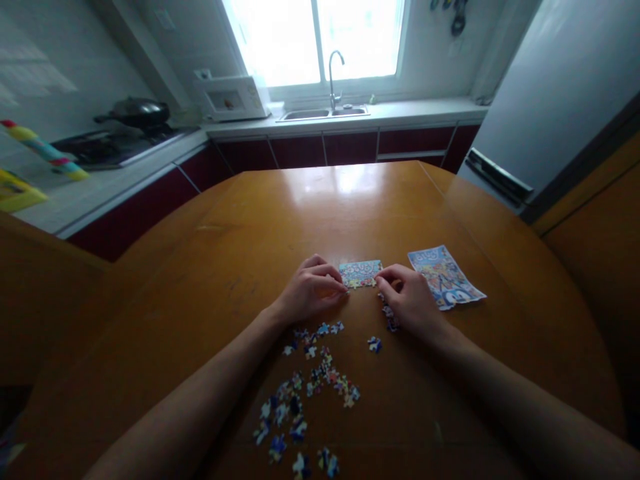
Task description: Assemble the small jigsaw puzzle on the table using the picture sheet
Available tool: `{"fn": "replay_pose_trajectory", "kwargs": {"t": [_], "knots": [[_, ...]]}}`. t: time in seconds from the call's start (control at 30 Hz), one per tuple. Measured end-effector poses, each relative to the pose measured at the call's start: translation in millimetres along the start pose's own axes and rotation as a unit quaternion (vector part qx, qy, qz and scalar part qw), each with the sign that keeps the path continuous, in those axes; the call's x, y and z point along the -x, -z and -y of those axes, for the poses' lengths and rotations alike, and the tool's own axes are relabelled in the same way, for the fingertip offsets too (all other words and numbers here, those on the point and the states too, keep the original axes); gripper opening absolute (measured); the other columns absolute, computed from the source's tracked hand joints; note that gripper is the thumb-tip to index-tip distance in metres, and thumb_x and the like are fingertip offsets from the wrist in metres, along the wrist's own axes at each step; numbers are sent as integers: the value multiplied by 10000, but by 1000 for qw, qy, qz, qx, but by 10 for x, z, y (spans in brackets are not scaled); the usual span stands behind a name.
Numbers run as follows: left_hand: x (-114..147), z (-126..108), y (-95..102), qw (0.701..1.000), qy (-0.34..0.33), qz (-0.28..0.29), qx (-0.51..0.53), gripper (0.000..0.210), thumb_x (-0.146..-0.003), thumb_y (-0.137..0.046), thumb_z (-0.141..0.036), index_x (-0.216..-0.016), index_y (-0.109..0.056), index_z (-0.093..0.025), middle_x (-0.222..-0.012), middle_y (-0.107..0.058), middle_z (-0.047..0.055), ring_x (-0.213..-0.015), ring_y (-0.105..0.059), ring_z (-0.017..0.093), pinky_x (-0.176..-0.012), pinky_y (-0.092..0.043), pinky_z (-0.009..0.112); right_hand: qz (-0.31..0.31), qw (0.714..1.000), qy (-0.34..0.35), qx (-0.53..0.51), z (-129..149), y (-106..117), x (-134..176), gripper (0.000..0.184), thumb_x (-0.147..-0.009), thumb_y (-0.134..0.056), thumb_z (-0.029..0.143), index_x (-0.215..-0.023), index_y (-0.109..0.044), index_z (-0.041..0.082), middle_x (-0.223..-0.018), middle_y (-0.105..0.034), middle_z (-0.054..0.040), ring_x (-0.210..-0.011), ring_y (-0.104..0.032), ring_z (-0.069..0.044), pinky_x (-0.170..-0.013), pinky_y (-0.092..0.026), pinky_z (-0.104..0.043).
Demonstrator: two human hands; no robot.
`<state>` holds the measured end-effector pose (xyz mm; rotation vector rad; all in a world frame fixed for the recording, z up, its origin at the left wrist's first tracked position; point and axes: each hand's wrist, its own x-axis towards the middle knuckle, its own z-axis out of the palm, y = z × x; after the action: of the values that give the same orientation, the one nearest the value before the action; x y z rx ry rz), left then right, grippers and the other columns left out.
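Note:
A partly joined jigsaw puzzle [360, 272] lies flat on the wooden table, its lower edge uneven with tabs. At its lower left corner, my left hand [315, 287] has its fingers curled and the tips brought together; whatever they hold is too small to make out. My right hand [409, 299] pinches at the lower right corner, apparently on a puzzle piece there that its fingers mostly cover. Some joined puzzle pieces [389, 316] lie partly under that hand. Nearer to me are scattered loose pieces [325, 373] and a single piece [375, 344].
To the right of my right hand lies a printed picture sheet [443, 273]. The table [320, 213] reaches toward a counter with a sink [330, 113] and a microwave [233, 99]. A pan [140, 112] sits on the stove at left; a fridge [555, 93] stands at right.

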<state>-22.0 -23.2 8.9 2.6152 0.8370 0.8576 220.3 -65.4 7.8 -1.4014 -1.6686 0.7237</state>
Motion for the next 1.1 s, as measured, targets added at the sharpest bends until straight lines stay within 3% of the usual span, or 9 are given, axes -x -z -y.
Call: {"fn": "replay_pose_trajectory", "kwargs": {"t": [0.57, 0.77, 1.1], "knots": [[-8, -3, 12, 999, -9, 41, 11, 100, -861, -686, -273, -900, -765, -318, -924, -731, -2, -889, -563, 182, -845, -479, 356, 4, 1000, 23, 13, 18, 12, -1, 139, -862, -578, 218, -803, -699, 184, -813, -694, -50, -714, -610, -177, -656, -455, -312], [-1, -13, 19, 999, 40, -23, -4, 124, -865, -660, -240, -940, -754, -270, -985, -687, 38, -948, -538, 197, -861, -479, 370, 6, 1000, 19, 6, 12, 7, 5, 143, -866, -575, 224, -803, -696, 181, -812, -688, -48, -714, -608, -173, -662, -456, -316], [3, -14, 1, 999, 35, 13, -13, 82, -827, -732, -333, -897, -772, -317, -1038, -656, 27, -983, -515, 212, -875, -475, 389, 15, 1000, 18, 1, 32, 10, 17, 136, -867, -576, 196, -801, -693, 173, -809, -678, -45, -722, -602, -164, -666, -454, -301]]}}
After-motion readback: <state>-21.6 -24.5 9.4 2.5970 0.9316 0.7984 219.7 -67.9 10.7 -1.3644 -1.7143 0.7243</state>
